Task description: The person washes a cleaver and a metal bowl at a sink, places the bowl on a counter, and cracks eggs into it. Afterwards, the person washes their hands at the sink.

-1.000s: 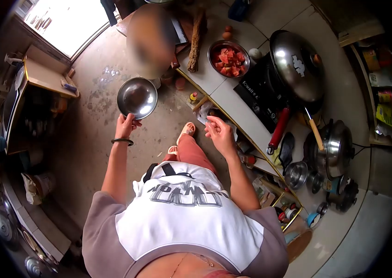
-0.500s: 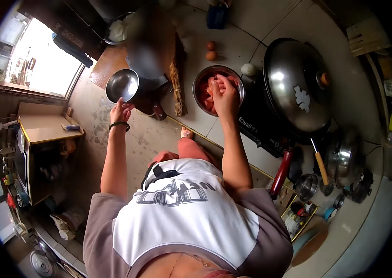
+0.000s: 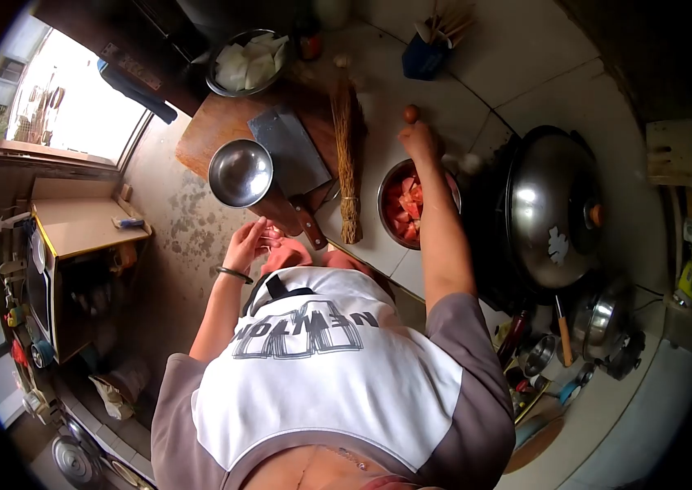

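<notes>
My left hand (image 3: 254, 243) is off the steel bowl, just below it, empty, its fingers loosely bent and apart. The empty bowl (image 3: 241, 173) stands at the near side of the wooden cutting board (image 3: 207, 131), beside the cleaver (image 3: 289, 147). My right hand (image 3: 419, 143) reaches past the steel bowl of cut red pieces (image 3: 383, 204), its fingers closed at the brown eggs (image 3: 411, 112) on the tiled counter. The fingertips are partly hidden, and one egg shows beyond them. Between the board and the red pieces lies a straw brush (image 3: 347, 163).
A bowl of white slices (image 3: 248, 64) stands behind the board. At the right are a large lidded wok (image 3: 554, 212) and smaller pots (image 3: 603, 310). A blue holder with sticks (image 3: 425, 57) stands at the back. A wooden-topped cabinet (image 3: 89, 220) is at the left.
My left hand has let go of the steel bowl, now set down by the board, and drawn back. My right hand has moved from the red pieces to the eggs.
</notes>
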Action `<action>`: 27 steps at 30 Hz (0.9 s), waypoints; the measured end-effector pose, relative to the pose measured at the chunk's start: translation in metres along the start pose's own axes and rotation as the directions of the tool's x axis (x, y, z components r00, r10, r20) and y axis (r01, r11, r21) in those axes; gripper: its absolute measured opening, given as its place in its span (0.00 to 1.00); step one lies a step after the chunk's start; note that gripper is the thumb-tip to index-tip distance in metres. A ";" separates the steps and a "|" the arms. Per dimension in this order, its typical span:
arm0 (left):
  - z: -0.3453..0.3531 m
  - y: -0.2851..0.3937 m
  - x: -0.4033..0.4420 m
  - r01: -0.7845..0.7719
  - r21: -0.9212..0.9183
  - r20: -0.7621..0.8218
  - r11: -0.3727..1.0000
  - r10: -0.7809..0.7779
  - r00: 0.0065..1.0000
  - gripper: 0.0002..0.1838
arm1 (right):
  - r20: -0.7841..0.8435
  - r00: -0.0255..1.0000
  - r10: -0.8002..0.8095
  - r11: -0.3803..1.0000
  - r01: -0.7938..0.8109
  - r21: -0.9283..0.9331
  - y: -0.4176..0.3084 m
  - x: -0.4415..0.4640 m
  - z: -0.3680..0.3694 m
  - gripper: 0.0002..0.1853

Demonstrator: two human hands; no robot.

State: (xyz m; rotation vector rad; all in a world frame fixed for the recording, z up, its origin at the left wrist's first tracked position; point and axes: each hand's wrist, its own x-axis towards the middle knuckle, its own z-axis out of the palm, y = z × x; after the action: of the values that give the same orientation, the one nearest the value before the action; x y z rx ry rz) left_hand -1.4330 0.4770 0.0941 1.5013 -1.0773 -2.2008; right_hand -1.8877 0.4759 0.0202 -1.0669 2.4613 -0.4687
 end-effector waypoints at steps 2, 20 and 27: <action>-0.006 0.001 -0.005 -0.063 0.075 0.060 0.995 0.059 0.996 0.18 | -0.018 0.999 0.041 0.998 -0.041 -0.044 -0.032 -0.028 -0.029 0.27; -0.047 0.046 -0.022 -0.284 0.243 0.182 0.928 0.244 0.953 0.14 | -0.442 0.889 0.120 0.984 -0.048 0.170 0.038 -0.062 -0.075 0.28; -0.044 0.045 -0.003 -0.303 0.238 0.380 0.923 0.199 0.903 0.16 | -0.060 0.994 0.090 -0.173 0.075 0.982 -0.064 -0.273 -0.073 0.28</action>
State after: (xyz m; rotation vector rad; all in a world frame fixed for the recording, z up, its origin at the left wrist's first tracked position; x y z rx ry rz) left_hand -1.4011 0.4291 0.1195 1.0018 -1.6727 -2.2408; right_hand -1.7157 0.6488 0.1766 -0.1845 1.1522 -2.0542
